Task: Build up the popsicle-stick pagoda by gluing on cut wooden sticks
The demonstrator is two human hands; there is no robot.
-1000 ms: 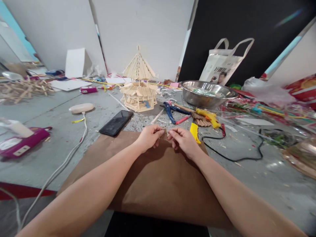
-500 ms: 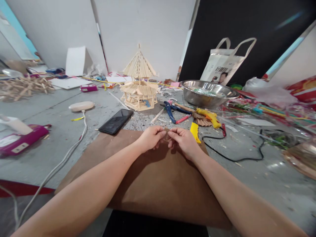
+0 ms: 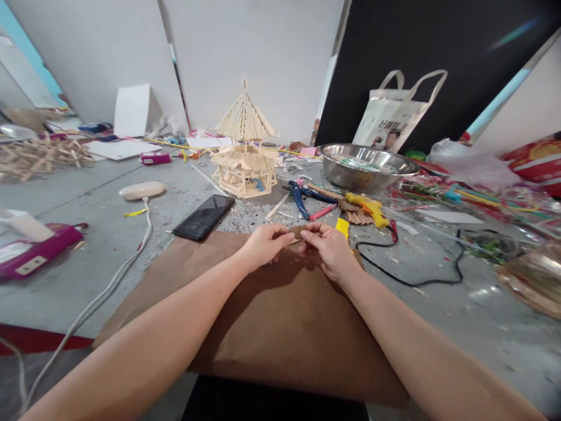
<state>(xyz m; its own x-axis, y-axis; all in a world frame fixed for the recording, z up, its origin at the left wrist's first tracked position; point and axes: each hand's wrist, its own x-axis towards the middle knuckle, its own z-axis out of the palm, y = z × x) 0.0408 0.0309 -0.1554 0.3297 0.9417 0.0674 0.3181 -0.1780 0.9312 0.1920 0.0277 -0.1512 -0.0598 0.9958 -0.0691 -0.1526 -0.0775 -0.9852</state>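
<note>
Between my fingertips is a small piece of brown paper (image 3: 298,231), partly hidden by the fingers. My left hand (image 3: 267,245) pinches its left side, and my right hand (image 3: 326,245) pinches its right side. Both hands are just above the far edge of a large brown paper sheet (image 3: 280,333). Beyond them stands a pavilion model (image 3: 244,152) of thin wooden sticks with a pointed roof. A black phone (image 3: 204,217) lies to the left of my hands, overlapping the sheet's corner. Close to my right hand is a yellow piece (image 3: 342,226), mostly covered by that hand.
Blue-handled pliers (image 3: 300,199) and a yellow glue gun (image 3: 370,209) with a black cord lie ahead to the right. Behind them are a steel basin (image 3: 368,166) and a white tote bag (image 3: 388,120). On the left are a purple power strip (image 3: 41,251) and a white cable (image 3: 114,283).
More of the small brown paper piece shows between my fingertips, and it is tilted differently. Both hands stay close together. The view has shifted slightly.
</note>
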